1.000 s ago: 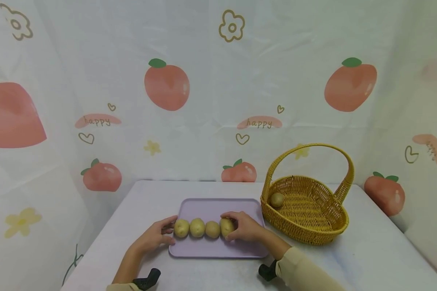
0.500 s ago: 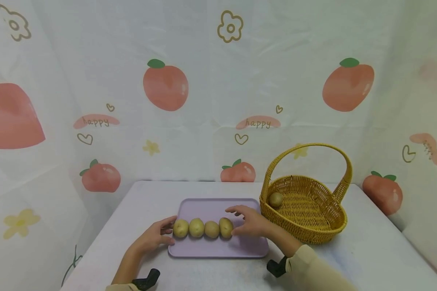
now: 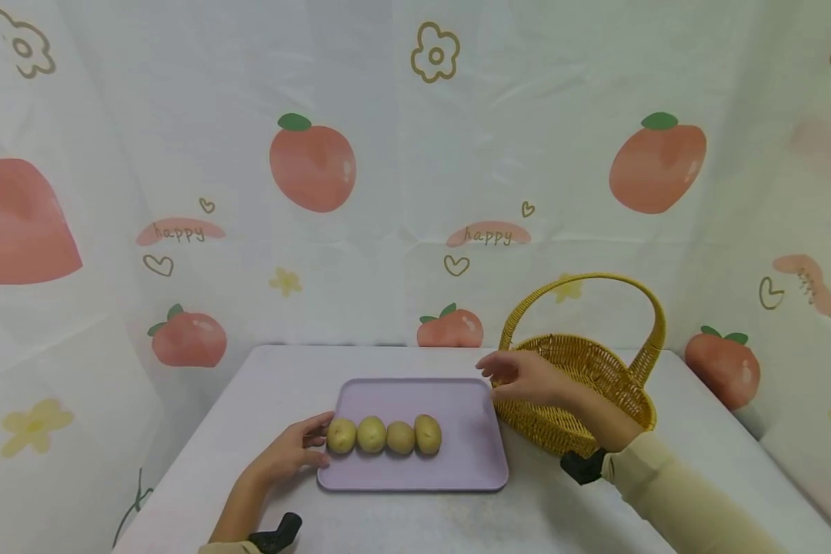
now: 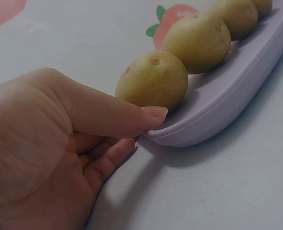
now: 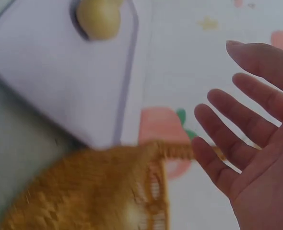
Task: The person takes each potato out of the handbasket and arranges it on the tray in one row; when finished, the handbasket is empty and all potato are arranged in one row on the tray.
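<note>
Several potatoes (image 3: 371,435) stand in a row on a lilac tray (image 3: 467,469). My left hand (image 3: 292,450) holds the tray's left edge, thumb over the rim near the front corner and fingers on the outer side, close beside the leftmost potato (image 4: 153,81). Fingers spread and nothing in it, my right hand (image 3: 529,377) hovers over the left side of a yellow wicker basket (image 3: 616,377). That hand and forearm cover part of the basket's inside. In the right wrist view, the open palm (image 5: 264,167) shows beside the basket, with the rightmost potato (image 5: 99,19) beyond.
The tray and basket stand on a white table (image 3: 277,385). A white cloth backdrop (image 3: 388,177) printed with peaches hangs behind and at both sides. A thin dark cord (image 3: 133,508) hangs at the left.
My right hand has let go of the rightmost potato and moved right and back to the basket, covering the potato inside it. My left hand has stayed at the tray's edge.
</note>
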`<state>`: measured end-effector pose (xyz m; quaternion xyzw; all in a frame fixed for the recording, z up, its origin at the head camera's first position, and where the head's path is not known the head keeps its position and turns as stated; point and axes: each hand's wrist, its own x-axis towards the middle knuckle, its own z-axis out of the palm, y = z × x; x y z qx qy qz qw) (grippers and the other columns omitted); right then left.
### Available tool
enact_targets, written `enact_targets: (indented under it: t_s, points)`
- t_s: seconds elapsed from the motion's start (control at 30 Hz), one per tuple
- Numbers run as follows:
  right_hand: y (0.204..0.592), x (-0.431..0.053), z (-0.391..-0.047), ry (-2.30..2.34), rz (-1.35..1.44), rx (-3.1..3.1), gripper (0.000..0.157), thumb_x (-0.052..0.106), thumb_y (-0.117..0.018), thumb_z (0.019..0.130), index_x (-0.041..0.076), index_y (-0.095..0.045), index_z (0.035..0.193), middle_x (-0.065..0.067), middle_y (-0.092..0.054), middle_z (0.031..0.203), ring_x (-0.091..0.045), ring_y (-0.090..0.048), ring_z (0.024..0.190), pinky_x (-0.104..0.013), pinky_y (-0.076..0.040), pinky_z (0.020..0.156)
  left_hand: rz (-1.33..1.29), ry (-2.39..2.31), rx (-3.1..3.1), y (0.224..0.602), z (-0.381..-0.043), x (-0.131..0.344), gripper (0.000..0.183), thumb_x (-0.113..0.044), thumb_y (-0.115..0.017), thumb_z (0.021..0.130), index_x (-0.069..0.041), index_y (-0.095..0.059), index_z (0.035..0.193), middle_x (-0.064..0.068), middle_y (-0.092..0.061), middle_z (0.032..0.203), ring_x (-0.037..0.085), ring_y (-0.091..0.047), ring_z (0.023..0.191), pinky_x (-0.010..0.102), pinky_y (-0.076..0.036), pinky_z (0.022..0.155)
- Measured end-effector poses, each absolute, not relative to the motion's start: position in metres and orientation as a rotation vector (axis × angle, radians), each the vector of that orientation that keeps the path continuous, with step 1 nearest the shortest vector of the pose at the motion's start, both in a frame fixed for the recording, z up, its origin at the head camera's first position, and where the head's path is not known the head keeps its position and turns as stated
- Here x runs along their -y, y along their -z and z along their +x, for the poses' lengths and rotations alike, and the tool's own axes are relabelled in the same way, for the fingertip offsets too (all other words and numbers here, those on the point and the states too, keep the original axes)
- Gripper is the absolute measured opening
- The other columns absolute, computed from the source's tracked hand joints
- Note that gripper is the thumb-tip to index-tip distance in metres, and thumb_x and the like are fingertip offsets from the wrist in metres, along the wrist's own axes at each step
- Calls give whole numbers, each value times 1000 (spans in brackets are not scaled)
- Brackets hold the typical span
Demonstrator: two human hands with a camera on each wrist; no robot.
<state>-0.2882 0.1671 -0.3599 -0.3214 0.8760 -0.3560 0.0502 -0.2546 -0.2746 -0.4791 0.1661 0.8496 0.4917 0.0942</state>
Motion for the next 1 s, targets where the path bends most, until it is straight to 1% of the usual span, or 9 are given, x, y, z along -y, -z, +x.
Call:
enact_targets:
  t_s: [0.07, 0.2, 0.3, 0.37, 0.47, 0.6, 0.67, 0.83, 1.0]
  points:
    - [356, -176, -290, 1067, -975, -2672, 37, 16, -74, 85, 9, -65, 120, -7, -67, 107, -27, -62, 97, -36, -53, 82, 501, -1458, -2516, 479, -255, 275, 79, 3, -73, 74, 15, -35, 141, 29, -52, 128, 42, -56, 112, 52, -46, 96]
    - [352, -193, -293, 1036, -990, -2679, 36, 13, -72, 85, 2, -64, 118, -12, -67, 104, -23, -63, 93, -35, -54, 79, 509, -1446, -2516, 479, -255, 276, 79, 1, -74, 74, 15, -34, 142, 29, -53, 128, 41, -56, 112, 50, -46, 96]
    - [351, -204, -299, 1014, -999, -2680, 35, 13, -72, 85, 0, -64, 118, -11, -67, 105, -23, -63, 94, -36, -54, 80, 508, -1443, -2519, 479, -255, 276, 80, 0, -74, 74, 14, -35, 142, 28, -52, 128, 40, -56, 113, 49, -47, 97]
    - [352, -211, -305, 1002, -979, -2679, 34, 15, -73, 86, 3, -66, 116, -8, -67, 107, -26, -63, 97, -38, -53, 83, 505, -1449, -2520, 480, -255, 276, 80, 0, -74, 73, 14, -35, 142, 29, -52, 129, 41, -56, 113, 49, -46, 97]
    - [355, -222, -315, 979, -943, -2684, 36, 19, -73, 86, 3, -66, 117, -7, -67, 109, -30, -62, 102, -42, -51, 86, 483, -1455, -2519, 481, -255, 276, 81, 0, -74, 72, 13, -35, 142, 29, -52, 129, 41, -55, 113, 50, -45, 97]
    - [363, -231, -327, 1008, -853, -2654, 43, 20, -72, 87, -4, -61, 122, -17, -65, 116, -35, -59, 109, -47, -50, 90, 454, -1462, -2515, 483, -256, 276, 82, -1, -75, 72, 12, -36, 142, 28, -53, 128, 41, -55, 113, 51, -45, 98]
    - [368, -233, -332, 1029, -808, -2641, 43, 17, -71, 88, -6, -60, 122, -22, -62, 119, -37, -58, 110, -49, -50, 91, 455, -1467, -2513, 483, -256, 277, 82, 0, -76, 72, 12, -36, 142, 27, -53, 128, 41, -55, 113, 51, -44, 98]
    - [381, -233, -346, 1052, -729, -2622, 41, 13, -69, 89, -8, -58, 123, -25, -59, 122, -42, -55, 113, -53, -48, 92, 487, -1486, -2505, 482, -254, 277, 81, 1, -75, 72, 13, -36, 142, 28, -53, 127, 42, -55, 114, 50, -45, 97]
    - [394, -233, -358, 998, -659, -2602, 46, 12, -69, 87, -9, -56, 126, -28, -56, 124, -46, -51, 116, -55, -45, 94, 533, -1491, -2492, 481, -254, 277, 81, 1, -74, 73, 15, -34, 141, 30, -52, 128, 43, -55, 113, 48, -46, 97]
